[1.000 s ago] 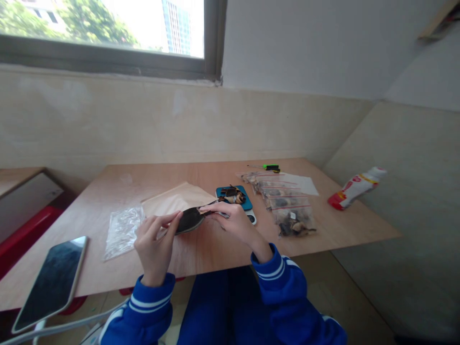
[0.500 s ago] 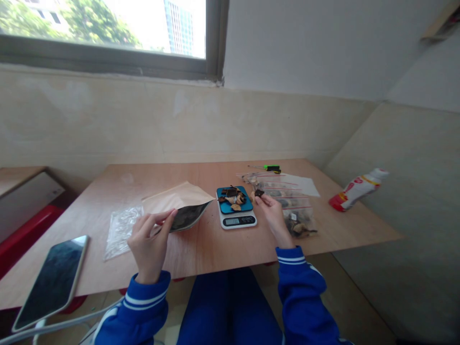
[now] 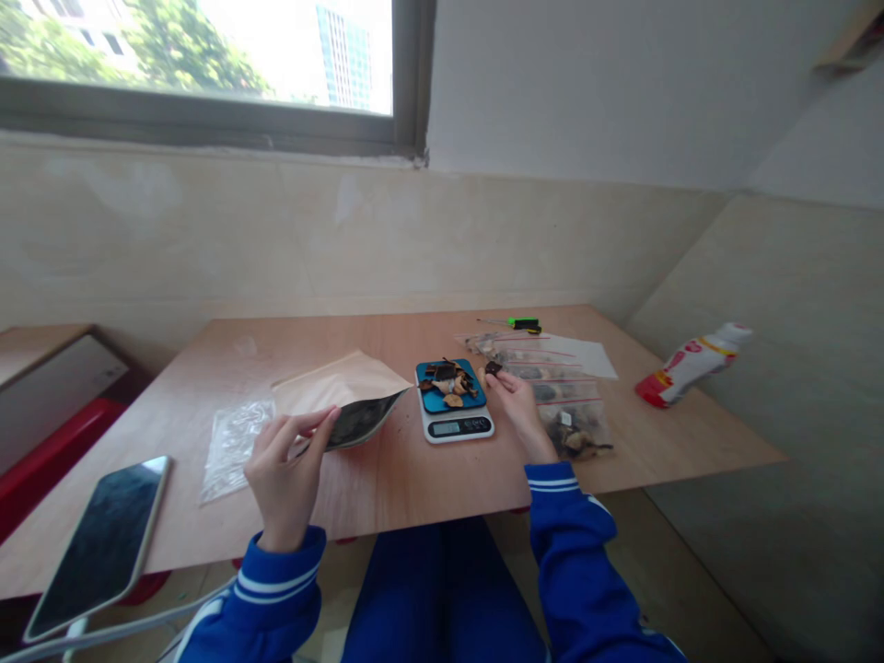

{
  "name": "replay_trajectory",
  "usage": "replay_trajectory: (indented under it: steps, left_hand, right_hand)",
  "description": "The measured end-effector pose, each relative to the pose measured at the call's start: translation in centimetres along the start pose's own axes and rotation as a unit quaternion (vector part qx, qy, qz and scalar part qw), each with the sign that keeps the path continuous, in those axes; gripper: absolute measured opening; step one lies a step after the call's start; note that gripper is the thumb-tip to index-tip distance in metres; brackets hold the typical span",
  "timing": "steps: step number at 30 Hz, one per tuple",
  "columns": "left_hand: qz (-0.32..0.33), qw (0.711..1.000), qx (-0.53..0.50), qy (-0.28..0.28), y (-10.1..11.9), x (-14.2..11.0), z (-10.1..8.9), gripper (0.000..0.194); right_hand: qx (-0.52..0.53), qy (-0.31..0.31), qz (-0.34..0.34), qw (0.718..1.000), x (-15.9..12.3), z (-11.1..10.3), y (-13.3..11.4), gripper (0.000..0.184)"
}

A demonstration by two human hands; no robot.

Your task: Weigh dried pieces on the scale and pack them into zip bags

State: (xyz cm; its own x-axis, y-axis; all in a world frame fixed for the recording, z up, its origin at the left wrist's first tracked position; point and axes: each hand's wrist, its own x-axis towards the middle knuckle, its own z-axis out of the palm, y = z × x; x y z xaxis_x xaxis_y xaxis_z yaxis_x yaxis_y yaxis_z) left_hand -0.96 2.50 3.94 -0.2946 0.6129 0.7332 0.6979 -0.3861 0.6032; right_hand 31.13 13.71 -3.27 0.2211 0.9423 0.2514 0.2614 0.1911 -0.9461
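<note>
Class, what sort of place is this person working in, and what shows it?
Probably a simple indoor workroom: a plywood tabletop, a digital kitchen scale, and red-lined zip bags of dried pieces laid out on it.

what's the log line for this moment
left hand: holds kraft pouch open | right hand: pinches dark piece | nearby: digital scale
</note>
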Motion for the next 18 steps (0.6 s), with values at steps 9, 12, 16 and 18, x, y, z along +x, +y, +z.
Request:
replay_trajectory:
  steps: [9,12,16,18]
  left_hand:
    - [0.014,1.000,-0.002,-0.013,-0.2,-0.2,0.0,0.005]
    - [0.017,1.000,0.004,-0.016,-0.4,-0.1,-0.3,0.006]
    - [0.013,1.000,0.004,-0.017,-0.5,-0.2,-0.3,0.007]
    - [0.014,1.000,0.004,-0.017,-0.4,-0.2,-0.2,0.007]
  right_hand:
    - [-0.169,-0.067,-0.046,0.982,4.9,2.6,0.8,0.026]
    - [-0.227,-0.083,-0.067,0.968,4.9,2.4,0.9,0.023]
    - [-0.295,-0.097,-0.097,0.946,4.4,1.8,0.8,0.024]
    - [-0.317,-0.102,-0.110,0.936,4.2,1.4,0.6,0.025]
